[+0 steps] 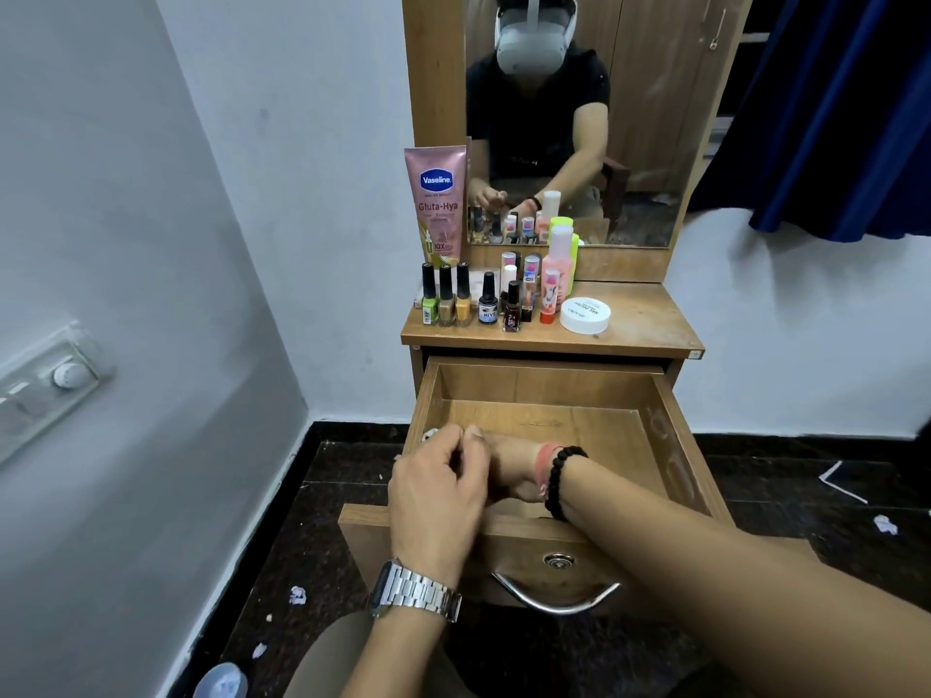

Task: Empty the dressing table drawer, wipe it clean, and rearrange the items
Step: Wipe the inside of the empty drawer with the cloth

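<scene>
While both hands are bunched together at the near-left corner of the drawer (624, 435), the question of the moment is what sits between them, and that cannot be made out. The left hand (438, 488) is seen from the back, wristwatch (415, 591) toward the camera, fingers curled inward over the drawer's front edge; whether anything is pinched there is hidden by the hand itself. The right hand (514, 471) is reached across from the right and tucked behind the left, beaded bracelet (564, 483) at the wrist, its fingers covered, so their grip cannot be told. A small pale scrap (429, 434) is glimpsed just beyond the left knuckles, against the left wall of the drawer; it may be a wipe or tissue, though that is only a guess.

Elsewhere the drawer is shown pulled fully out, its long axis running toward the camera, floor bare as far as can be seen. The items are stood on the tabletop (650, 319) above: lotion tube (437, 204), nail polish bottles (446, 297), white jar (585, 314). Emptying looks finished; wiping is judged to be the step in hand. The unwiped floor lies away and to the right of the fingers, so the right hand is the better placed for sweeping it.
</scene>
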